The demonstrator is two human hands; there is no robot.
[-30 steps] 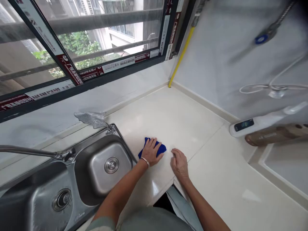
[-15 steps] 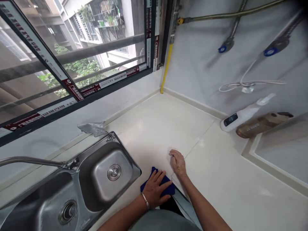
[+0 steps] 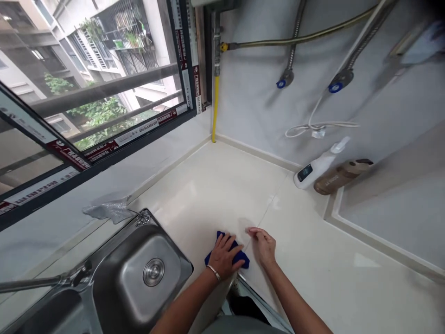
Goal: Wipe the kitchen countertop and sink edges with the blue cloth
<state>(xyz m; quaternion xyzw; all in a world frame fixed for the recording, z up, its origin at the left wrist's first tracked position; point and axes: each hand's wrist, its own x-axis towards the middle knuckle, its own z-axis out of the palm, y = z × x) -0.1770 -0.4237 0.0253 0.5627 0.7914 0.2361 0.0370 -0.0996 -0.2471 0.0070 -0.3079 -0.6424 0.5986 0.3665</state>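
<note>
A folded dark blue cloth (image 3: 245,260) lies on the pale countertop near its front edge, right of the sink. My left hand (image 3: 222,260), with a bracelet at the wrist, rests flat on the cloth with fingers spread, covering much of it. To the right, my right hand (image 3: 264,247) is just over the counter beside a thin seam line. Its fingers are curled, with the thumb and forefinger pressed together. Whether anything small is pinched there I cannot make out.
On the left is a steel double sink (image 3: 158,243) with a faucet (image 3: 78,273) and a clear plastic bag (image 3: 111,209) behind it. A white spray bottle (image 3: 318,169) and a brown bottle (image 3: 335,178) stand by the right wall. A yellow pipe (image 3: 215,109) rises in the corner.
The view has shifted, moving the sink left and lower in the picture. My right hand has turned, and its fingertips have come together in a pinch. My left hand stays on the cloth.
</note>
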